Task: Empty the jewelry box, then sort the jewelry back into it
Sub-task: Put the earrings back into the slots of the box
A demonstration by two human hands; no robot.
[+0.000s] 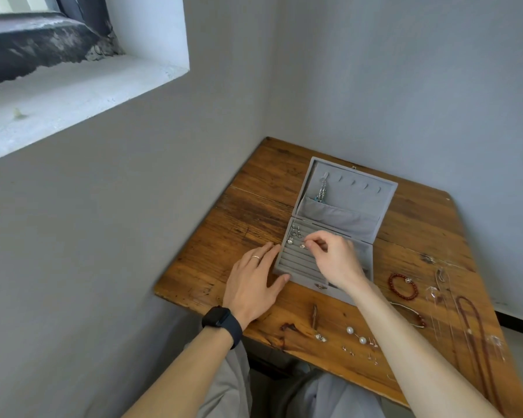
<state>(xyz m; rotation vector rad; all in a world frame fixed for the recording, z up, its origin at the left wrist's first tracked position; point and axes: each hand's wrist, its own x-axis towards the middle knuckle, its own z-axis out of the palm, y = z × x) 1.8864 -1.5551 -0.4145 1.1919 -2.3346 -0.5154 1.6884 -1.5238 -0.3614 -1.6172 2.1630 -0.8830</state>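
Jewelry box (360,203) open, left hand (254,285) flat against it, right hand (335,257) pinching earring (302,245)

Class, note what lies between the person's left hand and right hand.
Head view: the jewelry box's ridged ring rows lie between the left hand and the right hand, which pinches an earring.

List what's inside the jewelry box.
Small earrings sit in far-left slots; a chain hangs in the lid. The right hand, pinching another earring, hides the base's right side.

The open jewelry box (329,236) sits on the table (254,191), bracelets (403,286) to its right.
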